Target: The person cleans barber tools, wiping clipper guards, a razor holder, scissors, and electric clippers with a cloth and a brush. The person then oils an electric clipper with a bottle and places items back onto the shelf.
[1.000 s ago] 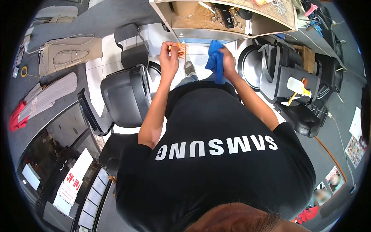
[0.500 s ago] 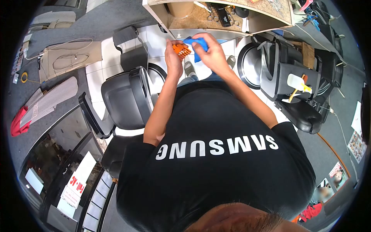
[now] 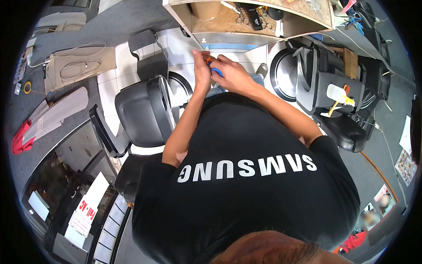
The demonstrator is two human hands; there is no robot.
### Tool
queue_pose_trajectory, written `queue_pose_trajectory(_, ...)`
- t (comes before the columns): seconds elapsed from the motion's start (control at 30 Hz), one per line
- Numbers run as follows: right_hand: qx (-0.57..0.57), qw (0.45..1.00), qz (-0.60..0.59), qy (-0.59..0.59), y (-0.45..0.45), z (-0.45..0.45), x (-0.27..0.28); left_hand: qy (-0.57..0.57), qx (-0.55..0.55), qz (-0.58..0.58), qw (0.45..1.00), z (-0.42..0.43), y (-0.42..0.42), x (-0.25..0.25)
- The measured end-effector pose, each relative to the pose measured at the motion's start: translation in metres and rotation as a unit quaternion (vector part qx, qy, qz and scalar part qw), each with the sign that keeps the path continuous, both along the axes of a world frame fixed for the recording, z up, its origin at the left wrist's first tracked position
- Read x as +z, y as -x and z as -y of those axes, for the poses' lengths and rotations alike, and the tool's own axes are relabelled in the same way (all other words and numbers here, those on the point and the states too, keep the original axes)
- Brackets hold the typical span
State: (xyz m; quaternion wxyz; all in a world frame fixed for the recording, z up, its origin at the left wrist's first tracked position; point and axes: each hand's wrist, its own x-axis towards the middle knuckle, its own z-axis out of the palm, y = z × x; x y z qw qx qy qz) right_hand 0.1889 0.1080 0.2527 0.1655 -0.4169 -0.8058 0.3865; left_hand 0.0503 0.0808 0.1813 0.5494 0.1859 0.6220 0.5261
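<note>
At twelve o'clock, between the person's hands, an orange comb (image 3: 209, 60) sits mostly covered; its direction and long axis cannot be told. The right hand (image 3: 234, 75) curls round a blue cloth (image 3: 216, 71), slanting ten to four. The left hand's (image 3: 202, 74) fingers point toward twelve, grip hidden.

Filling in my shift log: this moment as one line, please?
left hand: at orange comb | right hand: holding blue cloth | hands: close together | comb: mostly hidden by fingers
</note>
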Motion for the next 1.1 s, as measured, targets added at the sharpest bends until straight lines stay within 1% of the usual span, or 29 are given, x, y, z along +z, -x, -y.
queue_pose_trajectory(0.07, 0.008, 0.997, -0.011, 0.079, -0.008, -0.011, 0.009, 0.004, 0.003, 0.048, 0.999, 0.005, -0.007, 0.005)
queue_pose_trajectory(0.1, -0.042, 0.996, -0.055, 0.059, -0.008, -0.016, 0.007, 0.004, 0.007, 0.067, 0.998, 0.006, -0.008, 0.007)
queue_pose_trajectory(0.17, -0.067, 0.997, -0.039, 0.019, -0.005, -0.014, 0.007, -0.006, 0.019, 0.085, 0.996, 0.002, -0.008, 0.011)
queue_pose_trajectory(0.2, -0.081, 0.996, -0.030, 0.000, -0.004, -0.009, 0.010, -0.006, -0.001, 0.049, 0.999, 0.001, -0.007, 0.012)
queue_pose_trajectory(0.23, -0.072, 0.997, -0.009, -0.041, 0.000, 0.003, 0.008, -0.006, -0.022, 0.014, 1.000, 0.000, -0.004, 0.014)
queue_pose_trajectory(0.27, -0.042, 0.999, -0.010, -0.027, -0.002, 0.006, 0.009, -0.006, -0.043, -0.022, 0.999, -0.002, -0.002, 0.015)
queue_pose_trajectory(0.3, -0.011, 1.000, -0.012, -0.013, -0.004, 0.007, 0.010, -0.002, -0.031, 0.037, 0.999, -0.003, 0.000, 0.013)
queue_pose_trajectory(0.33, 0.019, 1.000, -0.014, 0.000, -0.007, 0.006, 0.010, -0.003, -0.039, 0.039, 0.998, -0.003, 0.001, 0.012)
queue_pose_trajectory(0.37, 0.003, 0.999, -0.016, -0.029, -0.012, 0.003, 0.007, -0.001, -0.048, 0.042, 0.998, 0.000, 0.001, 0.011)
queue_pose_trajectory(0.4, -0.040, 0.999, -0.025, -0.011, -0.011, 0.002, 0.010, 0.002, -0.055, 0.045, 0.997, 0.004, 0.002, 0.013)
queue_pose_trajectory(0.43, -0.082, 0.996, -0.035, 0.006, -0.010, -0.003, 0.017, -0.017, 0.002, 0.095, 0.995, 0.000, -0.006, 0.014)
queue_pose_trajectory(0.47, -0.123, 0.991, -0.046, 0.020, -0.009, -0.007, 0.021, -0.014, -0.010, 0.078, 0.997, -0.002, -0.005, 0.016)
queue_pose_trajectory(0.5, -0.113, 0.993, -0.036, -0.008, -0.006, -0.003, 0.020, -0.010, -0.022, 0.061, 0.998, -0.003, -0.004, 0.020)
queue_pose_trajectory(0.57, -0.036, 0.998, -0.029, -0.033, -0.007, 0.006, 0.013, -0.005, -0.049, 0.036, 0.998, -0.005, -0.002, 0.018)
queue_pose_trajectory(0.6, 0.004, 0.999, -0.025, -0.045, -0.007, 0.009, 0.014, -0.012, -0.044, 0.050, 0.998, -0.005, -0.002, 0.017)
queue_pose_trajectory(0.63, -0.010, 0.999, -0.030, -0.017, -0.008, 0.011, 0.019, -0.020, -0.039, 0.064, 0.997, -0.006, -0.002, 0.016)
queue_pose_trajectory(0.73, -0.092, 0.991, -0.100, -0.003, -0.012, 0.005, 0.020, -0.027, -0.021, 0.082, 0.996, -0.006, -0.002, 0.016)
queue_pose_trajectory(0.77, -0.083, 0.986, -0.143, -0.030, -0.011, 0.005, 0.022, -0.025, -0.008, 0.086, 0.996, -0.008, -0.003, 0.016)
queue_pose_trajectory(0.8, -0.057, 0.988, -0.130, -0.059, -0.012, 0.006, 0.019, -0.023, 0.003, 0.090, 0.996, -0.009, -0.003, 0.019)
queue_pose_trajectory(0.87, -0.006, 0.988, -0.100, -0.118, -0.020, 0.009, 0.004, -0.046, 0.003, 0.063, 0.997, -0.011, 0.000, 0.025)
queue_pose_trajectory(0.9, -0.024, 0.991, -0.091, -0.092, -0.025, 0.009, -0.002, -0.058, 0.004, 0.049, 0.997, -0.012, 0.001, 0.028)
queue_pose_trajectory(1.0, -0.139, 0.990, -0.032, 0.000, -0.037, 0.001, -0.008, -0.068, 0.063, 0.095, 0.991, -0.014, -0.002, 0.027)
queue_pose_trajectory(1.03, -0.181, 0.982, -0.038, 0.036, -0.036, 0.001, -0.004, -0.061, 0.075, 0.090, 0.991, -0.015, 0.001, 0.028)
queue_pose_trajectory(1.1, -0.131, 0.986, -0.102, -0.025, -0.033, 0.004, 0.004, -0.059, 0.075, 0.097, 0.991, -0.017, 0.001, 0.027)
